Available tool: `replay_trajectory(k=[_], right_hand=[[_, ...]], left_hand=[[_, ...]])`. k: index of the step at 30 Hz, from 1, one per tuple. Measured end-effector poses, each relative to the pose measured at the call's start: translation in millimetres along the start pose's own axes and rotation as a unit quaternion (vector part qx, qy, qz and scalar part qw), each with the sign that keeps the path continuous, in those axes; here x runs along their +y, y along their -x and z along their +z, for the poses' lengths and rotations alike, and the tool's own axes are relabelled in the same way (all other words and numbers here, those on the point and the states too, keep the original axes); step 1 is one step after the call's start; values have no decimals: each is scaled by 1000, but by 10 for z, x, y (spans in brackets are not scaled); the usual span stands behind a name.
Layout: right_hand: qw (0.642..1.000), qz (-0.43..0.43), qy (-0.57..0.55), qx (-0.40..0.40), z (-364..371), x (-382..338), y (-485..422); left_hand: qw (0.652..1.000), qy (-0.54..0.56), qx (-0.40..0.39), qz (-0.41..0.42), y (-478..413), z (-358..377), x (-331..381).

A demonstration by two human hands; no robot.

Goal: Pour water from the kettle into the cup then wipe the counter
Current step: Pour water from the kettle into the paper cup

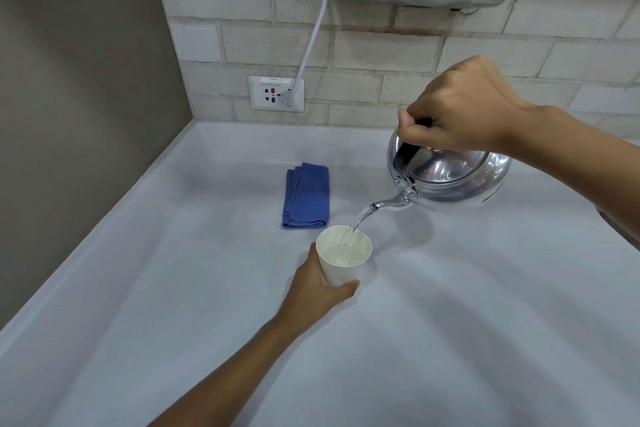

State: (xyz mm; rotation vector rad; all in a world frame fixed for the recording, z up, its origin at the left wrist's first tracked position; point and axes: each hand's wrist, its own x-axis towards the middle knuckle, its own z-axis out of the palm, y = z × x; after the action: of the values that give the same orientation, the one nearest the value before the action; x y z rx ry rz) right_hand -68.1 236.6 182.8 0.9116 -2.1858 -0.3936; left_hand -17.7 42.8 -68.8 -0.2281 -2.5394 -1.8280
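On the counter, cup clasped low by left hand; above right, tilted kettle hung from right hand clenched on handle, water streaming into cup; blue cloth just behind.

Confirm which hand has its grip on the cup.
The left hand, wrapped around the white cup on the counter. The right hand holds the tilted kettle by its handle, pouring.

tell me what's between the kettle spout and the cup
In the head view, only a stream of water runs from the spout into the cup.
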Motion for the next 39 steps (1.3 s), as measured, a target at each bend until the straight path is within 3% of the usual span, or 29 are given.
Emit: replay_trajectory(k=[27,33,39], right_hand=[[1000,-17,-6,18,44,4,-20],[999,23,-46,9,193,-37,71],[988,117,-99,19,432,-55,222]], left_hand=[[1000,0,0,0,-2,-1,-1],[1000,1,-3,1,7,-7,9],[1000,-2,2,3,13,-3,33]])
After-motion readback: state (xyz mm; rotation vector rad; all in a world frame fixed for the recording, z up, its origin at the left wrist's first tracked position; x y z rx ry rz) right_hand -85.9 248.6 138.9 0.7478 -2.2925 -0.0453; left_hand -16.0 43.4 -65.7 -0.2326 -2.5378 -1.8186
